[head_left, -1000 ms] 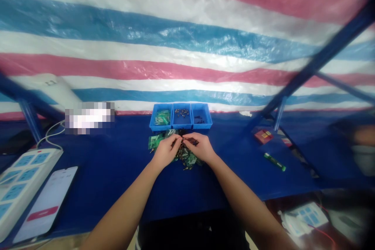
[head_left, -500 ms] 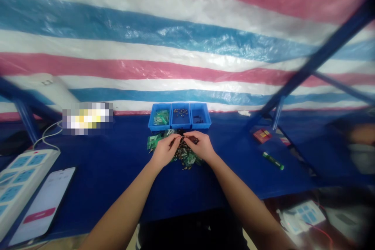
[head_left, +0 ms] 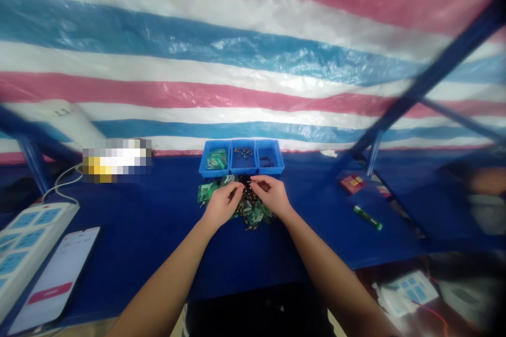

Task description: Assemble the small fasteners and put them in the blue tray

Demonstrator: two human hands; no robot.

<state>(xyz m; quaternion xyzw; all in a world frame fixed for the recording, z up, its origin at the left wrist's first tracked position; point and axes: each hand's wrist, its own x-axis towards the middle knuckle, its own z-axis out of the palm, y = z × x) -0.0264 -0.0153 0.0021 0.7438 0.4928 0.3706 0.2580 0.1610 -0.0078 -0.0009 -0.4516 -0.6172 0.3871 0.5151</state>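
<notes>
Half the parts pile (head_left: 253,215) hides beneath left hand (head_left: 221,204) and right hand (head_left: 273,197).

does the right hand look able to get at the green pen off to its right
Probably yes: the green pen lies in the open on the blue table, with nothing between it and the right hand, now busy at the pile of parts.

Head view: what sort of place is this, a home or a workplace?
Probably a small makeshift electronics workbench. The left hand and right hand meet over a pile of green circuit boards; three blue parts bins stand behind it; a striped tarpaulin serves as the wall.
</notes>
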